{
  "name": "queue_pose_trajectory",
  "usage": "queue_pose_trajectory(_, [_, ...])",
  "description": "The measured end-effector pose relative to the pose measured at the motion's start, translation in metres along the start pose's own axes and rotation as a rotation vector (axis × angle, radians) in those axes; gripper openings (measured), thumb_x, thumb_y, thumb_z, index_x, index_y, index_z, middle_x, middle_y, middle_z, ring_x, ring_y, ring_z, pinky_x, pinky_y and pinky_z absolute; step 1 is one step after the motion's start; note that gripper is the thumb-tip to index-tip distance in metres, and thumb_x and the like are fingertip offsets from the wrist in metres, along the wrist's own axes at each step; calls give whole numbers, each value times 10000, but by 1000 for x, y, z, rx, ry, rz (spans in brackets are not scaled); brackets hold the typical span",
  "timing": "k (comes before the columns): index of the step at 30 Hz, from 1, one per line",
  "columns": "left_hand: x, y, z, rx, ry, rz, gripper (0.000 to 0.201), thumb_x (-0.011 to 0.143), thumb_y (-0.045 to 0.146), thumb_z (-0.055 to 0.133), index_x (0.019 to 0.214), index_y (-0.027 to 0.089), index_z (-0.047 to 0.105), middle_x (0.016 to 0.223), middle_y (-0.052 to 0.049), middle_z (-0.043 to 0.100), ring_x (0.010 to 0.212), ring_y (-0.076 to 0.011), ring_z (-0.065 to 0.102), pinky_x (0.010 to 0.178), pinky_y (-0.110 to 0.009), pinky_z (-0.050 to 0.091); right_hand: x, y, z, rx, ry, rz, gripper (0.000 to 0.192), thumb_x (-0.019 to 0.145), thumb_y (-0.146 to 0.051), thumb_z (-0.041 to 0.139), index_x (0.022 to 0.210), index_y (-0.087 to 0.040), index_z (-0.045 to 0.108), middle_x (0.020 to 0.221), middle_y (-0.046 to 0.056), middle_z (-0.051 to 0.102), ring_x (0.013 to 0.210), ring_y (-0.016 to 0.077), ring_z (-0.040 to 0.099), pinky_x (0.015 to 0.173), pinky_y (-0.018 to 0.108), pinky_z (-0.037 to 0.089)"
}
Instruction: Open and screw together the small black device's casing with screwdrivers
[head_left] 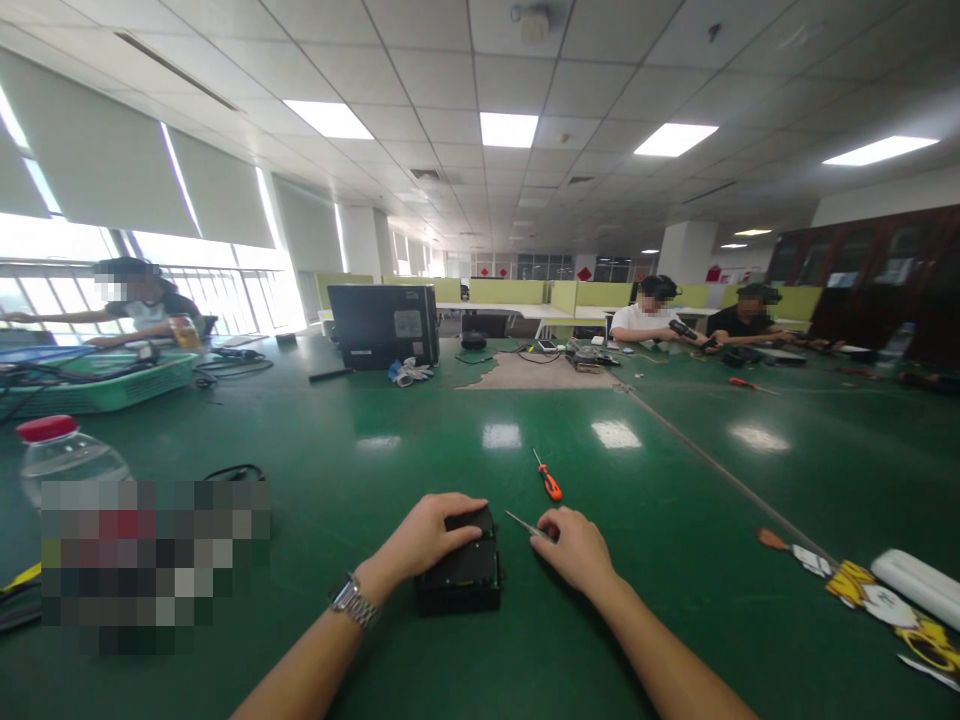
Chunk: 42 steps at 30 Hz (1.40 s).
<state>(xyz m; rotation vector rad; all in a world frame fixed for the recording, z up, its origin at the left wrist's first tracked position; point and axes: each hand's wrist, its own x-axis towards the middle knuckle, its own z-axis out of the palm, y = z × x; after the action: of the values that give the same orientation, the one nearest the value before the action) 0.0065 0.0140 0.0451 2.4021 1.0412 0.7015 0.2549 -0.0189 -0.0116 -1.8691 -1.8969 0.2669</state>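
A small black box-shaped device (pixel 459 575) sits on the green tabletop in front of me; what kind it is I cannot tell. My left hand (pixel 439 535), with a metal-banded watch at its wrist, grips the far part of the device from above, thumb and fingers across its top. Just right of the device, my right hand (pixel 576 548) is closed around a slim pointed metal tool (pixel 523 523), tip aimed left toward the device but apart from it. The tool's rear end is hidden in my fingers. Beyond my right hand lies an orange-handled screwdriver (pixel 551 483).
At left stand a red-capped bottle (pixel 71 455) and a green basket of cables (pixel 142 385). A black computer case (pixel 384 325) and gloves (pixel 410 372) are farther back. Several people (pixel 652 315) sit around the table. A white object (pixel 919 585) lies at right.
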Motion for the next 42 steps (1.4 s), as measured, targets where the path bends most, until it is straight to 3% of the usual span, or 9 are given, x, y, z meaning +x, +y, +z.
queue_pose_trajectory(6, [2, 3, -5, 176, -81, 20, 404, 858, 331, 616, 1250, 235, 617, 1258, -48, 641, 1142, -242, 593, 993, -335, 440, -1, 0, 0, 10, 2, 3, 180, 775, -382, 612, 842, -235, 693, 857, 18, 659, 821, 177, 580, 680, 263, 327])
queue_pose_trajectory(12, [13, 12, -11, 318, -141, 34, 374, 825, 339, 632, 1185, 243, 666, 1151, -74, 698, 1040, -293, 644, 895, -368, 489, -1, -1, -2, -3, -14, 13, 188, 783, -382, 612, 863, -235, 698, 870, 20, 662, 832, 179, 581, 684, 263, 328])
queue_pose_trajectory(17, [15, 14, -5, 280, -152, 40, 340, 828, 320, 616, 1154, 249, 681, 1137, -68, 705, 1047, -289, 642, 933, -373, 466, -1, -1, -2, -2, -4, 13, 185, 784, -389, 611, 851, -239, 697, 865, 17, 659, 837, 180, 582, 688, 263, 338])
queue_pose_trajectory(23, [4, -1, 3, 145, -144, 7, 347, 920, 348, 487, 1205, 233, 647, 1238, -36, 654, 1128, -222, 604, 983, -319, 453, -1, -1, -1, 9, -9, 17, 179, 777, -379, 617, 857, -241, 697, 858, 14, 660, 834, 181, 582, 693, 265, 342])
queue_pose_trajectory(32, [6, -7, 7, 26, -72, -76, 311, 841, 295, 601, 1134, 234, 685, 1175, -27, 685, 1060, -220, 628, 949, -321, 478, 0, 1, 0, 30, 5, 0, 170, 772, -367, 619, 852, -240, 698, 821, 9, 654, 815, 175, 580, 691, 258, 345])
queue_pose_trajectory(36, [-4, 2, 1, -9, 25, 31, 284, 910, 347, 534, 1107, 237, 707, 1188, -44, 671, 1102, -217, 595, 994, -341, 442, 0, 3, 2, 39, 6, -5, 160, 774, -363, 616, 839, -242, 697, 806, 4, 652, 799, 171, 579, 690, 257, 346])
queue_pose_trajectory(42, [-18, 22, -10, 160, -139, 230, 404, 704, 562, 749, 1049, 351, 727, 1222, -19, 645, 1239, -316, 460, 1110, -496, 223, 0, 3, 1, 49, 11, -14, 163, 770, -370, 617, 826, -241, 699, 825, 11, 661, 812, 176, 581, 692, 259, 343])
